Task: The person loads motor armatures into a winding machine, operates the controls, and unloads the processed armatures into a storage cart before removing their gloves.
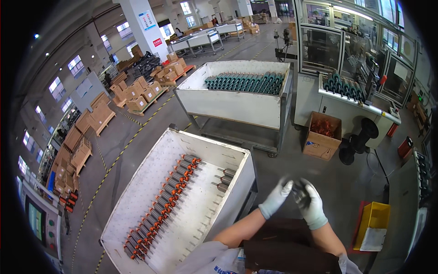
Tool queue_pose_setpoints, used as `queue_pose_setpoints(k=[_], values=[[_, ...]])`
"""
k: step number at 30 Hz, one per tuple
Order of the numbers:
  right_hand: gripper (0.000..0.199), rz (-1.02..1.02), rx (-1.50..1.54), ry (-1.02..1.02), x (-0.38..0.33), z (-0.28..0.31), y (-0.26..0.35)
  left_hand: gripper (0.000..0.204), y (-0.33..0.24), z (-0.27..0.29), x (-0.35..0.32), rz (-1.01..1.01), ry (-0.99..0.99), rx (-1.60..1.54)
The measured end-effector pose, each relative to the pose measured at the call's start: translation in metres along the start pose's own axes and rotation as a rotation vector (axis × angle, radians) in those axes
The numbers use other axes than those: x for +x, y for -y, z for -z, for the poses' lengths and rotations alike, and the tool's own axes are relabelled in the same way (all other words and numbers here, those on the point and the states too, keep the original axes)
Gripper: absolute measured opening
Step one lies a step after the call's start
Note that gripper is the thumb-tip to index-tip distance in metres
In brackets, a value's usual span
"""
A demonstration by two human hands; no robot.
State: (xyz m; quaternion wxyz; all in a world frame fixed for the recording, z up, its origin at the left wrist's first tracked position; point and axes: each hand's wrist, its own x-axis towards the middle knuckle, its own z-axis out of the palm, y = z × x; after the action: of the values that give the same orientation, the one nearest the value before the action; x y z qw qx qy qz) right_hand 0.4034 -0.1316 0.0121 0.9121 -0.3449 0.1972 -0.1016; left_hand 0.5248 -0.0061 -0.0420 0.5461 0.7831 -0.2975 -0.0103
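Observation:
Both my hands wear white gloves and are raised close together in front of my body, right of the near bin. In my right hand (314,208) is a dark grey, shiny metal part (300,195), smeared by motion; the fingers curl round its far side. My left hand (276,198) is beside the part, its fingertips blurred, and whether it touches the part I cannot tell. On my left, the white bin (247,171) holds a long slanting row of motor armatures (166,196) with orange ends. A few grey armatures (223,179) stand by its right wall.
Beyond is a second white bin (228,104) on a metal frame, with green armatures. A cardboard box (322,148) of coppery pieces and black spools (358,141) stand before the machine (319,91). A yellow crate (374,217) is at my right, a control panel (39,219) far left.

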Motion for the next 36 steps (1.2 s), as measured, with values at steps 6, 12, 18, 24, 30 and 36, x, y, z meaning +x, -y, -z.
queue_pose_setpoints(k=[6, 12, 18, 24, 30, 36], values=[[0.045, 0.193, -0.183, 0.096, 0.002, -0.056, -0.024, 0.050, -0.029, -0.020, -0.003, 0.517, 0.084, -1.249], [0.056, 0.388, -0.841, 0.185, -0.010, -0.065, -0.044, 0.048, -0.021, -0.003, -0.009, 0.784, 0.066, -1.526], [0.045, 0.456, -0.855, 0.264, -0.061, -0.095, -0.029, 0.047, 0.076, 0.003, 0.014, 0.742, -0.058, -1.299], [0.030, -0.095, -0.786, 0.424, -0.060, -0.019, -0.019, 0.047, -0.061, 0.114, 0.117, 0.296, -0.470, -0.645], [0.049, 1.161, -1.627, 0.177, -0.061, -0.108, 0.055, 0.034, -0.096, 0.081, 0.076, -0.298, 0.411, 0.766], [0.051, 0.999, -1.463, 0.433, -0.072, -0.099, 0.052, 0.033, -0.093, 0.062, 0.061, -0.495, 0.353, 0.696]])
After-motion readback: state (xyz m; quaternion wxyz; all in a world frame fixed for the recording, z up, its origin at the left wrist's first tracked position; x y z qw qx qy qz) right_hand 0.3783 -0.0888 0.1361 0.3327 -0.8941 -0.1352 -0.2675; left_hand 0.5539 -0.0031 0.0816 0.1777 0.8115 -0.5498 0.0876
